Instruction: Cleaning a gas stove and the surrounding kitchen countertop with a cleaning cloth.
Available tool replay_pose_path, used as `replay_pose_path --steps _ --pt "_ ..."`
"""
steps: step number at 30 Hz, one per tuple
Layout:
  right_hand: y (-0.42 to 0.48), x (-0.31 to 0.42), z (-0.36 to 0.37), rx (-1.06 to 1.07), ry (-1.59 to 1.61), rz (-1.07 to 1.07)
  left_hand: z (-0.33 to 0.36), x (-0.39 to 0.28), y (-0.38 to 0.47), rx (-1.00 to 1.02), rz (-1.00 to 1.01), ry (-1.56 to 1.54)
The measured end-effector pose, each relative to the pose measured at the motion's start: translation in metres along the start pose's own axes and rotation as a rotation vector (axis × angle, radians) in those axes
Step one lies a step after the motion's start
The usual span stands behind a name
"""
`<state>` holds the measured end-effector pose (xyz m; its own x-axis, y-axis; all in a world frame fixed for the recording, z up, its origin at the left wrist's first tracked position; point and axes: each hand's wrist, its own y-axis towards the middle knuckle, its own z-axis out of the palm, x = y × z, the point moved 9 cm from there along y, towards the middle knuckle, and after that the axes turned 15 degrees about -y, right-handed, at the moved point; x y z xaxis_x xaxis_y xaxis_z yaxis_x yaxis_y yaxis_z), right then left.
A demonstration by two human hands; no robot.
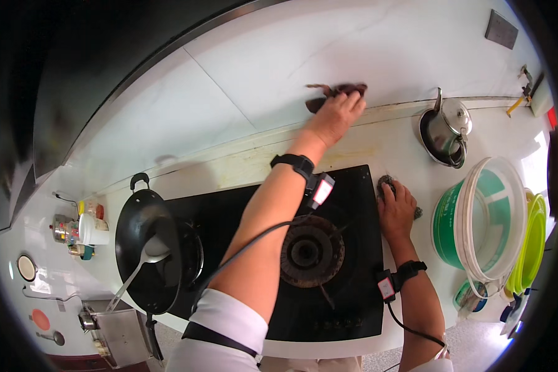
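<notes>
With a dark brown cloth [348,89] in its grasp, my left hand [335,116] presses against the white tiled wall [242,69] behind the stove. The cloth looks slightly blurred. My right hand [398,214] rests on the white counter just right of the hob, fingers over a steel wool scrubber [387,185] that shows at both sides of the hand. Between my arms lies the black gas hob [358,260] with an uncovered round burner [308,252]. Yellowish stains [348,157] mark the counter strip behind the hob.
A black wok [142,223] with a metal ladle [142,265] sits on the left burner. At right stand a steel kettle [453,123], a green-and-white bucket [453,223] and lime green basins [534,242]. A dark range hood [88,60] overhangs the upper left. Cables trail from both wrist straps.
</notes>
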<state>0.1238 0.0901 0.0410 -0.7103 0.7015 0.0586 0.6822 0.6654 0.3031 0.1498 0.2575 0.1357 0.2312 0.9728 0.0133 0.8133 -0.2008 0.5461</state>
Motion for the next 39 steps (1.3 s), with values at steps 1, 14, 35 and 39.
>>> replay_pose_path --steps 1,14,35,39 --pt "0.0 0.0 0.002 0.025 0.008 0.004 0.02 0.001 -0.006 0.129 -0.047 -0.029" --pt "0.001 0.002 -0.004 -0.044 0.031 -0.018 0.011 0.049 -0.078 0.287 -0.269 -0.157" --pt "0.0 0.013 0.009 -0.017 -0.01 -0.042 -0.072 0.121 -0.214 0.004 -0.679 -0.236" --pt "-0.002 -0.003 0.011 -0.025 -0.088 -0.027 -0.112 0.142 -0.278 -0.243 -0.903 -0.164"
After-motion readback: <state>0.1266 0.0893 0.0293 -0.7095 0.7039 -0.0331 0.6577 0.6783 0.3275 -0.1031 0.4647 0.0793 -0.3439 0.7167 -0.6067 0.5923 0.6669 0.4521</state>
